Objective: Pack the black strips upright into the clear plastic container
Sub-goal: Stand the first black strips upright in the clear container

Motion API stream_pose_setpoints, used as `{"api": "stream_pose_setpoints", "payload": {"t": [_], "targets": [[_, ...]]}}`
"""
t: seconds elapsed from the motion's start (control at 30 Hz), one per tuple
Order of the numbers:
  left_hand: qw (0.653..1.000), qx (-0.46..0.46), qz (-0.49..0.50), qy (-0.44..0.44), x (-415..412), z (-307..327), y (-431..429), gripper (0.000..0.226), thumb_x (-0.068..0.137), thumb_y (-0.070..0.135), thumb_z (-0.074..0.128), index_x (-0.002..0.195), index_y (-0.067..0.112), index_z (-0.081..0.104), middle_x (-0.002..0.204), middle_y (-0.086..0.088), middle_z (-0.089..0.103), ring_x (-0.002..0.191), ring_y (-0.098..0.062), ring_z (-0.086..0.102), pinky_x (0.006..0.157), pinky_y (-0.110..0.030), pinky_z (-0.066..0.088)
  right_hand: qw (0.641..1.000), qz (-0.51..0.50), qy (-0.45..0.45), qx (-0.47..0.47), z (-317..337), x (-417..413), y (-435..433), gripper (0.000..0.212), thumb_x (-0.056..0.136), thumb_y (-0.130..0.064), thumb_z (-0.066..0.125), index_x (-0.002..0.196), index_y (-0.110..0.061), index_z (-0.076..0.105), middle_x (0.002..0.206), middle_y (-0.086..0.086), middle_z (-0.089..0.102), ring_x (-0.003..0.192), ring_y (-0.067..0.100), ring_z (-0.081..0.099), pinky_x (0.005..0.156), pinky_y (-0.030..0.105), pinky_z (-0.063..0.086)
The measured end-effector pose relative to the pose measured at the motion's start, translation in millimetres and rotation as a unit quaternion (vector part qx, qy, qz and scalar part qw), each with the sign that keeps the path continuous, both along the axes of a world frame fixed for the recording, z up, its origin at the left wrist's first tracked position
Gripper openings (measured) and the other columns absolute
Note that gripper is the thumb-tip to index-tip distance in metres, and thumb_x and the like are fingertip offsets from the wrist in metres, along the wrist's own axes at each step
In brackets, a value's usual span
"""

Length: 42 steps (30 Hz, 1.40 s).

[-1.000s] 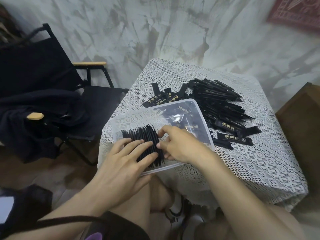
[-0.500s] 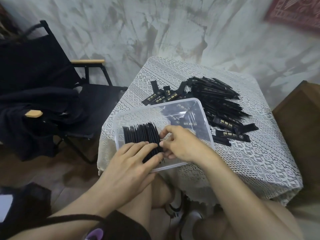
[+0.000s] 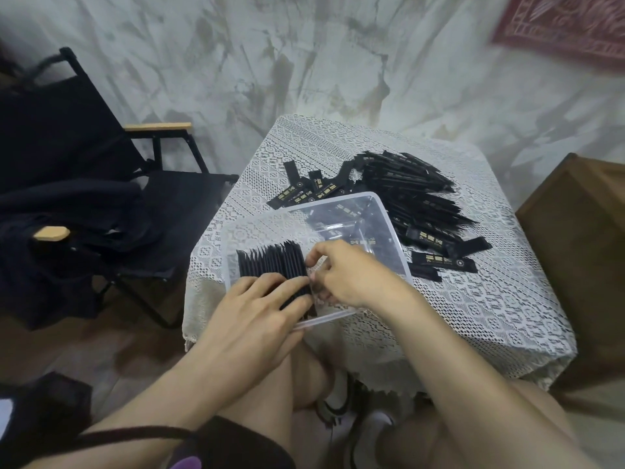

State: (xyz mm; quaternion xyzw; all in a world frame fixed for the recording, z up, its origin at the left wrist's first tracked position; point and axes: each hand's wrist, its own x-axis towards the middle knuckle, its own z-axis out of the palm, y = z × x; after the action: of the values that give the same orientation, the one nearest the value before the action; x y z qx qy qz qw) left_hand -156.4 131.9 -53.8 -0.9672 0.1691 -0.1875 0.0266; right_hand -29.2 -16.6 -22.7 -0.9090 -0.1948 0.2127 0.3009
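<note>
While flat on black strips, left hand; right grip around one.

- black strips: matt black, with gold print on the loose ones right of centre
- clear plastic container: colourless, with a whitish rim
- tablecloth: cream-white lace in a repeating geometric openwork pattern
- surface behind the table, across the top: pale grey-white, marbled with darker grey and brown streaks
- textile, upper right: dark red with a pale ornamental pattern
- folding chair, left: black, with light wooden armrests
- cabinet, right edge: brown
- shoes, bottom centre: white with black trim
</note>
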Motion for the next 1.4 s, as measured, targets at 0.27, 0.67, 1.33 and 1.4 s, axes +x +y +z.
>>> {"api": "stream_pose_setpoints", "payload": {"t": [0.27, 0.67, 1.33, 1.4], "targets": [[0.999, 0.032, -0.004, 0.024, 0.9, 1.4, 0.8, 0.032, 0.091, 0.049, 0.061, 0.112, 0.026, 0.069, 0.129, 0.0, 0.059, 0.096, -0.024, 0.056, 0.069, -0.04, 0.051, 1.0, 0.028, 0.0, -0.005, 5.4, -3.3, -0.1, 0.016, 0.096, -0.023, 0.06, 0.097, -0.039, 0.062, 0.1, 0.005, 0.073, 0.096, 0.031, 0.07, 0.086, 0.049, 0.059], [1.0, 0.012, -0.01, 0.013, 2.0, 1.2, -0.7, 0.047, 0.098, 0.054, 0.039, 0.111, 0.024, 0.073, 0.13, 0.003, 0.065, 0.096, -0.025, 0.06, 0.069, -0.042, 0.055, 0.994, 0.044, -0.095, -0.025, 44.2, -20.8, -17.0, 0.017, 0.101, -0.029, 0.059, 0.117, -0.032, 0.066, 0.093, -0.01, 0.071, 0.1, 0.017, 0.067, 0.09, 0.034, 0.053], [1.0, -0.011, -0.006, -0.004, 2.2, 0.5, -2.2, 0.047, 0.098, 0.055, 0.044, 0.113, 0.025, 0.076, 0.13, 0.002, 0.067, 0.094, -0.027, 0.063, 0.071, -0.039, 0.054, 0.968, -0.077, -0.193, -0.139, 1.8, 43.0, -137.0, 0.022, 0.084, -0.043, 0.08, 0.1, -0.034, 0.068, 0.096, -0.012, 0.06, 0.095, 0.018, 0.061, 0.071, 0.031, 0.037], [1.0, -0.012, -0.008, -0.005, 2.1, 0.8, -1.8, 0.047, 0.098, 0.055, 0.044, 0.111, 0.024, 0.076, 0.13, 0.003, 0.067, 0.094, -0.027, 0.063, 0.071, -0.039, 0.054, 0.974, -0.078, -0.172, -0.128, 3.4, 45.0, -136.5, 0.019, 0.083, -0.038, 0.082, 0.087, -0.031, 0.064, 0.085, -0.012, 0.061, 0.085, 0.016, 0.06, 0.063, 0.031, 0.036]]}}
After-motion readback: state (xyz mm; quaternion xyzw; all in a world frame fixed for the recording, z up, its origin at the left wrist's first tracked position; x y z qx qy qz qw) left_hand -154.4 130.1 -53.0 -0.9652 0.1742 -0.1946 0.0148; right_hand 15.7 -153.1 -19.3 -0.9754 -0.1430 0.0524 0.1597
